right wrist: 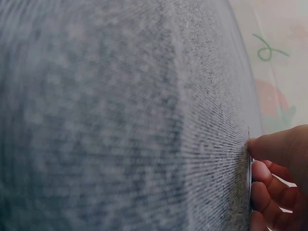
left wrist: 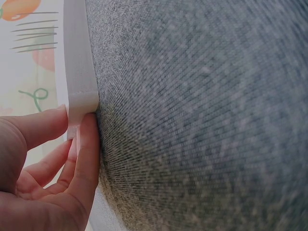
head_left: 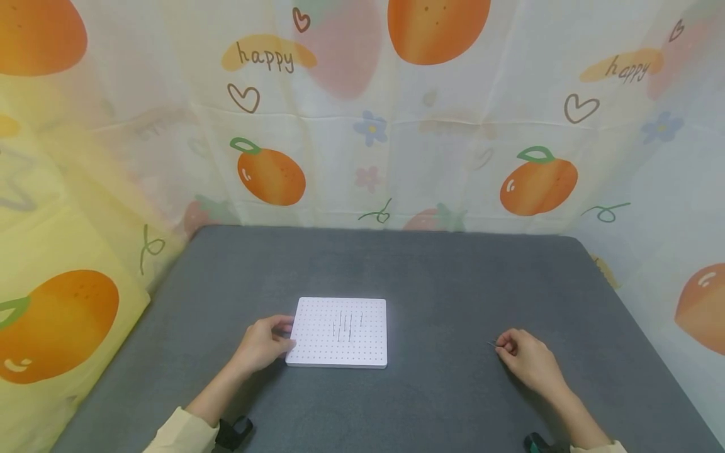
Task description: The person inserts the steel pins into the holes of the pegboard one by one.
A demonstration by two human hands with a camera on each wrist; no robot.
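A white pegboard point(head_left: 317, 352) with rows of small holes lies flat on the grey table, left of the middle. Several thin metal pins point(head_left: 350, 324) stand up from its holes; the left wrist view shows them as slim dark pins point(left wrist: 33, 33) side-on. My left hand point(head_left: 263, 343) holds the board's left edge, with the thumb at the upper side and a finger against the rim. Well to the right of the board, my right hand point(head_left: 527, 358) pinches a thin metal pin point(head_left: 491, 343) between thumb and finger, low over the cloth. The curled fingers hide part of it.
The grey cloth-covered table point(head_left: 430, 283) reaches back to a printed curtain point(head_left: 340, 163) with oranges, hearts and flowers. Its side edges slope away at left and right. A dark strap device point(head_left: 235, 433) sits at the left wrist.
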